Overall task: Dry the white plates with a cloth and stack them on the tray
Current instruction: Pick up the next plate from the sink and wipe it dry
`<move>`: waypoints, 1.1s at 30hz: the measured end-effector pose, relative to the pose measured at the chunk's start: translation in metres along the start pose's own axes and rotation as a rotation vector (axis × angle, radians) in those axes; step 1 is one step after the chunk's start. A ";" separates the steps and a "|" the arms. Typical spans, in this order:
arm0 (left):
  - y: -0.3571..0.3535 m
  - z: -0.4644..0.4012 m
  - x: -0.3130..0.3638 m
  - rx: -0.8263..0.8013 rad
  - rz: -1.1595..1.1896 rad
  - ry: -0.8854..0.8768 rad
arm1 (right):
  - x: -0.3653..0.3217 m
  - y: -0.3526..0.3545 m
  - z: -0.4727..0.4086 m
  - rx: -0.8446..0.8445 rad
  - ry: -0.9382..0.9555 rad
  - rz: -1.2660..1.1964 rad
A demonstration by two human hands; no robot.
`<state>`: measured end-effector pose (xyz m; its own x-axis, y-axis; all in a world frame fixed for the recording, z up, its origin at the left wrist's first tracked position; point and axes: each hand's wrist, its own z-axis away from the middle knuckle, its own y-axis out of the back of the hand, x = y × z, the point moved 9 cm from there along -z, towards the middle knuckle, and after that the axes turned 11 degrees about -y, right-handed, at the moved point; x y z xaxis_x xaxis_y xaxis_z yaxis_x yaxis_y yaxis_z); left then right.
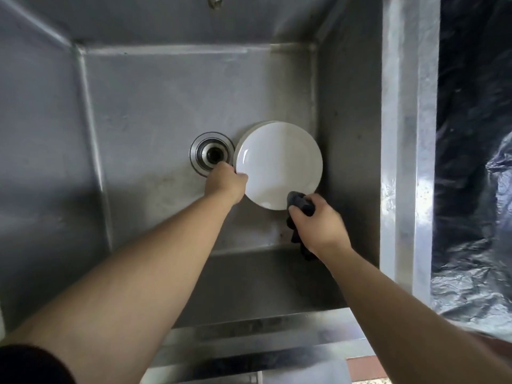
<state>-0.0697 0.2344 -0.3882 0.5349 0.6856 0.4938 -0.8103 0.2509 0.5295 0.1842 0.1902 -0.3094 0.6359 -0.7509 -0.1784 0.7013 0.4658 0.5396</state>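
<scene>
Looking down into a deep stainless steel sink (144,101), square-cornered, its dull grey floor scuffed and water-stained. Left wall of the sink: bare metal, in shadow. Near the middle of the floor sits a round drain (209,154), ringed in brighter steel, dark at the centre.

Just right of the drain, left hand (225,182) grips the left rim of the top plate (279,164), fingers curled under the edge, thumb on the upper face. Plate appears tilted up from the stack, probably to free it for wiping. It is white, glossy, round, with a shallow raised rim; a faint highlight suggests it is wet, though no droplets can be made out.

Beneath it, more plates (253,128) show as a sliver of pale rims along the upper left, stacked toward the sink's right wall.

Right hand (315,223) clutches a dark cloth (300,203), bunched in the fist, soft and crumpled, a tail hanging below the wrist. The wad touches the plate's near right edge, likely the start of a drying stroke.

Right of the sink, a bright steel rim (407,134), then crinkled black plastic sheeting (476,162).

No tray in view; stacking not yet begun, by the look of it.
</scene>
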 end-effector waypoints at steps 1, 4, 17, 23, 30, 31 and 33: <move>-0.001 -0.001 -0.001 0.004 0.008 0.010 | 0.001 0.000 0.000 -0.005 -0.004 -0.022; -0.001 -0.003 -0.005 0.030 0.020 0.032 | 0.002 0.000 0.003 -0.019 -0.007 -0.080; 0.000 0.002 -0.013 0.120 0.125 0.127 | 0.009 -0.003 0.018 -0.021 -0.021 -0.112; -0.012 0.020 -0.021 0.121 0.351 0.178 | 0.012 0.002 0.025 -0.002 -0.014 -0.149; -0.018 0.041 -0.023 0.128 0.657 0.239 | 0.015 0.005 0.037 0.015 -0.039 -0.160; -0.018 0.042 -0.021 0.115 0.686 0.234 | 0.016 0.005 0.039 0.021 -0.042 -0.153; -0.018 0.044 -0.016 0.078 0.719 0.222 | 0.016 0.007 0.043 0.038 -0.043 -0.140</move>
<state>-0.0532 0.1888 -0.3753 -0.1866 0.7854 0.5902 -0.9177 -0.3538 0.1806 0.1858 0.1613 -0.2734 0.5178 -0.8271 -0.2186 0.7687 0.3377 0.5432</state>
